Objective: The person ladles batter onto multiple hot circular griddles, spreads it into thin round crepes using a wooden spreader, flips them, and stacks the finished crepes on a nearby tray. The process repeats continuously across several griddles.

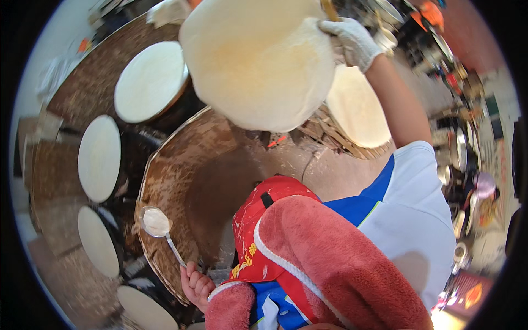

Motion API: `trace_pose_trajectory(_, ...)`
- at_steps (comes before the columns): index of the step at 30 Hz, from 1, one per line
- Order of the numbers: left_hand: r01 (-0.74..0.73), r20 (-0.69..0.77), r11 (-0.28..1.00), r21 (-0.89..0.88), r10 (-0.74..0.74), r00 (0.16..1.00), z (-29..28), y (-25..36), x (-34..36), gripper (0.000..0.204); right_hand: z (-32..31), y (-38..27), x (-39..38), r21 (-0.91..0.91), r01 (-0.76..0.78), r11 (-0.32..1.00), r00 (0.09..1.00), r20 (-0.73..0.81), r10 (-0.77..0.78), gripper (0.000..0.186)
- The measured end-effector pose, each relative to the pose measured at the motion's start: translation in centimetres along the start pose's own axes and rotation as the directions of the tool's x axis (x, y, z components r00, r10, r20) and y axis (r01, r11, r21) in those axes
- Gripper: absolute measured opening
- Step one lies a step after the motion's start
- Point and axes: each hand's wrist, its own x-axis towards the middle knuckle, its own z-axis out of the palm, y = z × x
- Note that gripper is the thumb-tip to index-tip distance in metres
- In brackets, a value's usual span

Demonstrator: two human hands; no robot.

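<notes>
In my left hand (196, 286), low at the left of centre, is the thin handle of a metal ladle (156, 221) with something white in its bowl. The fingers are closed round the handle, and the bowl is over the curved brown rim. My right hand (355, 43), in a white glove, is up at the top right. It is closed at the right edge of a large, round, pale flatbread (256, 66), browned faintly in the middle. A wooden stick (330, 10) shows beside the glove; whether the hand touches it is unclear. The flatbread's top edge is cut off.
Pale rounds on dark round bases stand along the left: a round (152, 82), another (99, 158), and several lower. One more round (357, 107) lies on a rough rim under my right forearm. A curved brown counter (181, 159) bends around my front. Metal kitchenware (459, 148) crowds the right side.
</notes>
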Motion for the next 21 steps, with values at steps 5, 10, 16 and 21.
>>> trace_pose_trajectory(5,0.174,-0.054,0.984,0.027,-0.172,0.984,3.7,-1.7,7.1,0.031,-19.5,8.5,-4.9,0.145,-0.049,0.988,0.89,-0.443,0.109,0.025)
trace_pose_trajectory(10,0.191,-0.149,0.979,0.078,-0.178,0.973,6.2,-4.0,11.1,0.03,-27.2,21.8,-15.2,0.101,-0.276,0.956,0.507,-0.83,0.234,0.027)
trace_pose_trajectory(16,0.186,-0.223,0.975,0.118,-0.157,0.962,8.4,-6.1,13.2,0.032,-27.4,32.8,-19.0,0.196,-0.446,0.873,0.32,-0.876,0.36,0.021)
trace_pose_trajectory(21,0.15,-0.21,0.979,0.138,-0.119,0.971,7.9,-6.8,12.8,0.031,-27.5,34.9,-18.9,0.225,-0.407,0.885,0.347,-0.858,0.378,0.026)
